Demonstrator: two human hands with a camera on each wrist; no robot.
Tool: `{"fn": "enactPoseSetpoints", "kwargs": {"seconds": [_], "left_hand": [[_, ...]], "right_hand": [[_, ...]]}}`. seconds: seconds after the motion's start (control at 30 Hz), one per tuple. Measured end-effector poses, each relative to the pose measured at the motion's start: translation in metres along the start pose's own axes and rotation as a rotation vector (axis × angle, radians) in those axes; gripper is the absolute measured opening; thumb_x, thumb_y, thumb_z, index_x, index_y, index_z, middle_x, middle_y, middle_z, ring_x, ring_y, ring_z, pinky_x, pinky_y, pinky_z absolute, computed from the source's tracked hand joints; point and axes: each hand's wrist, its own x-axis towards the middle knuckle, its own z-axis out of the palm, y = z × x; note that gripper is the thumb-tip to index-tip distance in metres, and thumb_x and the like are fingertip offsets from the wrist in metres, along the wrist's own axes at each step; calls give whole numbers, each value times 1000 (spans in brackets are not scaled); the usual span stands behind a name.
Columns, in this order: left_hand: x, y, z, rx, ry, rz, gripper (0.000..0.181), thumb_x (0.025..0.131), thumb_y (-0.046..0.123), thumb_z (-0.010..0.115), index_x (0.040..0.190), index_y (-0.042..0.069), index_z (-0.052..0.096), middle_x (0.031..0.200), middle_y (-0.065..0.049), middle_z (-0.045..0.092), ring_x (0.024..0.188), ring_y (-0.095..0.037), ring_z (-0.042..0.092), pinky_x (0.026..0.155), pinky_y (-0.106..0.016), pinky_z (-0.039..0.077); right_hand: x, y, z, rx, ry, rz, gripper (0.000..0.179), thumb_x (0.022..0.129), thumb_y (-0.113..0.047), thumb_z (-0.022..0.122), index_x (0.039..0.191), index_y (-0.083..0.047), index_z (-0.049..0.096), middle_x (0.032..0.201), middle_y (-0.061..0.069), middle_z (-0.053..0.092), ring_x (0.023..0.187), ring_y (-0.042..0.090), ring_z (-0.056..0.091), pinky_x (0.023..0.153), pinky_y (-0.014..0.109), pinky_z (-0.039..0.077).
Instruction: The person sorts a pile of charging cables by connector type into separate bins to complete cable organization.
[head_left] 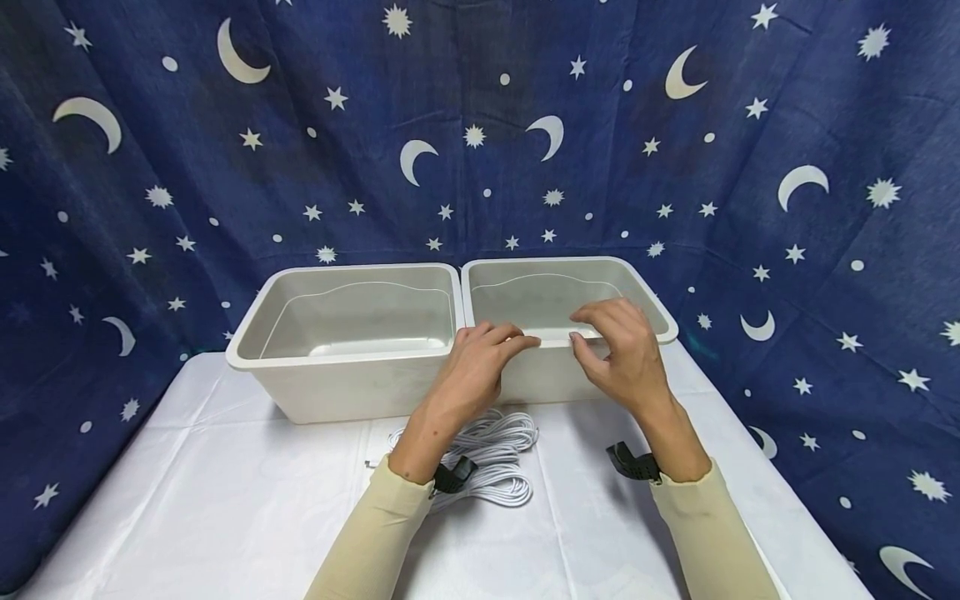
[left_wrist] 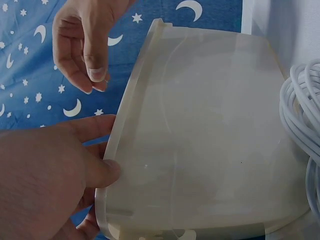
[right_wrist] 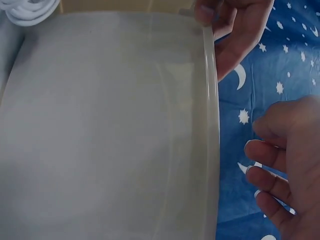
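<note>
Two pale grey plastic bins stand side by side in the head view. My left hand (head_left: 474,367) holds the front rim of the right bin (head_left: 551,375) near its left corner. In the left wrist view the thumb (left_wrist: 104,173) lies on the outer side of the bin rim, with the fingers behind it. Over the right part of the same bin, my right hand (head_left: 624,350) hovers with loosely bent fingers and nothing in them. The right wrist view shows its fingers (right_wrist: 270,181) apart from the rim. Part of a white cable bundle (head_left: 504,458) is hidden under my left forearm.
The left bin (head_left: 337,392) sits right against the other one. A white cloth (head_left: 225,500) covers the table. Behind and at both sides hangs a dark blue curtain (head_left: 360,167) with moons and stars. Black straps (head_left: 637,465) are on both wrists.
</note>
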Motion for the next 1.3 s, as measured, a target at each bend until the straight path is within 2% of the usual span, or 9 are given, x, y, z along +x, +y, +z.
{"fn": "enactPoseSetpoints", "kwargs": {"seconds": [0.1, 0.33, 0.57, 0.87, 1.13, 1.3], "left_hand": [[0, 0, 0, -5, 4, 1, 64, 89, -18, 62, 138, 24, 70, 129, 5, 69, 112, -21, 61, 86, -42, 46], [0, 0, 0, -8, 11, 3, 65, 89, -18, 62, 138, 24, 71, 129, 6, 70, 111, -20, 62, 89, -41, 47], [0, 0, -2, -15, 2, -5, 67, 89, -19, 61, 138, 25, 70, 129, 7, 69, 112, -19, 62, 90, -41, 46], [0, 0, -1, -18, 2, -8, 70, 86, -21, 60, 138, 25, 70, 130, 6, 69, 112, -20, 62, 89, -41, 47], [-1, 0, -1, -37, 3, -7, 74, 83, -22, 60, 139, 25, 70, 131, 6, 69, 112, -20, 62, 89, -41, 47], [-1, -1, -2, -34, -1, -4, 73, 84, -22, 59, 140, 25, 69, 131, 6, 69, 112, -20, 62, 90, -41, 47]], "right_hand": [[-1, -5, -1, 5, -8, -7, 18, 86, -9, 75, 102, -2, 77, 100, 10, 76, 98, 33, 65, 86, 49, 45], [-5, -17, 0, 20, -43, -58, 18, 87, -9, 75, 104, -3, 77, 101, 9, 74, 97, 32, 64, 90, 48, 45], [-14, -29, 3, 35, -77, -111, 16, 86, -10, 75, 101, -4, 77, 99, 8, 74, 94, 30, 65, 84, 46, 45], [-28, -40, 14, 43, -134, -200, 17, 85, -11, 75, 102, -7, 76, 102, 3, 73, 98, 26, 66, 88, 46, 49], [-44, -54, 22, 118, -276, -184, 21, 84, -13, 81, 105, -13, 76, 106, -2, 73, 102, 21, 64, 87, 41, 47], [-52, -60, 29, 173, -324, -211, 26, 81, -14, 85, 106, -16, 76, 107, -5, 72, 100, 17, 63, 87, 35, 47]]}}
